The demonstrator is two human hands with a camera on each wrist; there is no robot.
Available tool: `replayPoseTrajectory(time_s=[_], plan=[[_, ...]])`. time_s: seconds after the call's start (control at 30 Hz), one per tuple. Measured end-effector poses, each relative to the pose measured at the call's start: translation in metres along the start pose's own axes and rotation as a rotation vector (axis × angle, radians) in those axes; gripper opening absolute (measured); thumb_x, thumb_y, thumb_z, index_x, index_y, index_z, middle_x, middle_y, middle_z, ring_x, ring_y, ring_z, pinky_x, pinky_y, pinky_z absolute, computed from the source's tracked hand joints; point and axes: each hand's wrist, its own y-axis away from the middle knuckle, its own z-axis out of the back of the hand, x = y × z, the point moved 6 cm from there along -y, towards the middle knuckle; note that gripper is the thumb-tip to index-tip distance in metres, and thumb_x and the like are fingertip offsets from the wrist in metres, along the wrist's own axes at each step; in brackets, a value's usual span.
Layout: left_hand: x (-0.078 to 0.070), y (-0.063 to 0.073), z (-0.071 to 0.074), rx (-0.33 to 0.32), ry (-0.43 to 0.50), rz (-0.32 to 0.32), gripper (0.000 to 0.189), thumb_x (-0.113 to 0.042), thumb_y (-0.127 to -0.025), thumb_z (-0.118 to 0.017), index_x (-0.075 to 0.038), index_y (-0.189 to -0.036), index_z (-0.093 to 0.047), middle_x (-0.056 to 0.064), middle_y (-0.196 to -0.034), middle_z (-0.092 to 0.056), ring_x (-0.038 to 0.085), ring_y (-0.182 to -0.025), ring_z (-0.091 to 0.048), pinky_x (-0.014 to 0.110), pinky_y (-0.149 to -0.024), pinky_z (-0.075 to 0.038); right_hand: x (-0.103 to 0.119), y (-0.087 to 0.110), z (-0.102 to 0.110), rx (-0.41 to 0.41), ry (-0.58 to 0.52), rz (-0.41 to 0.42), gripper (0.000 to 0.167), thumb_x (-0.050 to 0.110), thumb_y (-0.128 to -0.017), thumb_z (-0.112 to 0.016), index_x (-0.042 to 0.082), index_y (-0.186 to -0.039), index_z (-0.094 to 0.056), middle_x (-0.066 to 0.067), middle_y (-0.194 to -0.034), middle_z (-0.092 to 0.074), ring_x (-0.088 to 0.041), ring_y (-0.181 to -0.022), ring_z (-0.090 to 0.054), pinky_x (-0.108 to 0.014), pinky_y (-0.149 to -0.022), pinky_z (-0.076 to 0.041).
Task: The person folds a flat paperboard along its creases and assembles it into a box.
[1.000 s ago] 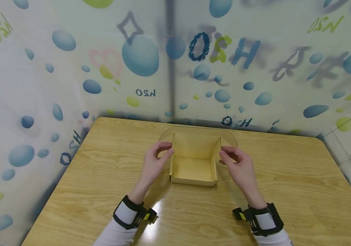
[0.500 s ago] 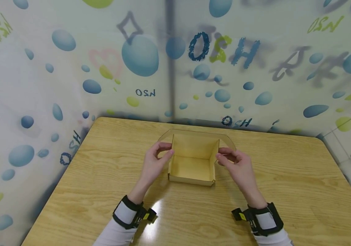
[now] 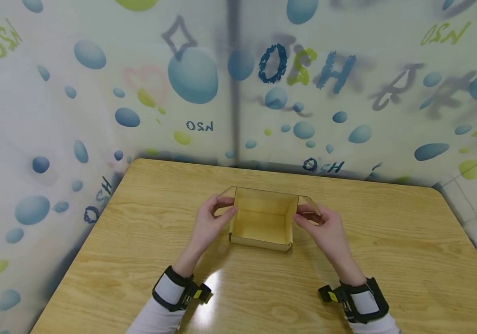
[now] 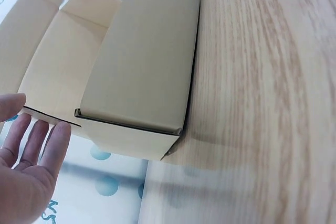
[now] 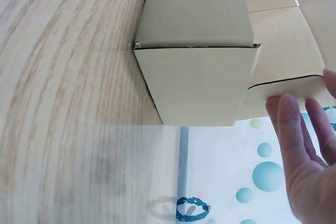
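A brown cardboard box (image 3: 261,243) stands on the table with its lid (image 3: 267,197) raised at the back. The lid's thin front flap ends in ears, such as the right ear (image 3: 310,204). My left hand (image 3: 208,225) pinches the lid's left side flap (image 4: 63,123) between thumb and fingers. On the other side my right hand (image 3: 325,229) holds the right side flap (image 5: 289,88), fingertips against its outer face and thumb near its edge. The box's front wall (image 4: 142,51) and right side wall (image 5: 194,85) stand upright. Inside, the box holds nothing visible.
The wooden table (image 3: 138,222) reaches around the box on every side. Behind it hangs a pale curtain (image 3: 205,139) with blue and green drops and letters. Both wrists wear black straps with small cameras, one being the left wrist camera (image 3: 201,293).
The lid's front flap has folded forward, so its top edge sits lower in the head view. The box has shifted slightly left. Both hands keep their hold, the right moving slightly left and down.
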Motion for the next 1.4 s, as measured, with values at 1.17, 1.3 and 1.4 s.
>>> replayPoseTrajectory(time_s=[1.17,1.3,1.4], plan=[[0.016,0.009,0.017,0.219,-0.116,-0.101,0.061,0.000,-0.090,-0.079,-0.004,-0.146,-0.056,0.019,-0.155,-0.054,0.043,-0.148,-0.049,0.049,-0.106,-0.060,-0.004,0.005,-0.004,0.063,0.261,0.083,0.027,0.011,-0.091,-0.082,0.009,-0.118,-0.075,-0.013,-0.119,-0.077,0.016,-0.104,-0.058,-0.015,-0.085,-0.055],[0.013,0.013,0.028,0.296,-0.266,-0.158,0.096,-0.011,-0.083,-0.089,-0.014,-0.163,-0.037,0.015,-0.170,-0.037,0.041,-0.155,-0.038,0.062,-0.115,-0.049,-0.002,0.008,0.003,0.114,0.350,0.192,0.054,0.010,-0.086,-0.087,0.009,-0.136,-0.067,-0.015,-0.133,-0.071,0.006,-0.114,-0.059,-0.031,-0.086,-0.061],[0.005,0.014,0.037,0.380,-0.433,-0.196,0.126,-0.023,-0.076,-0.096,-0.024,-0.171,-0.013,0.010,-0.179,-0.012,0.039,-0.164,-0.020,0.061,-0.122,-0.041,-0.002,0.007,0.012,0.211,0.445,0.292,0.095,0.017,-0.078,-0.094,0.013,-0.159,-0.044,-0.020,-0.158,-0.051,-0.025,-0.142,-0.052,-0.057,-0.104,-0.055]])
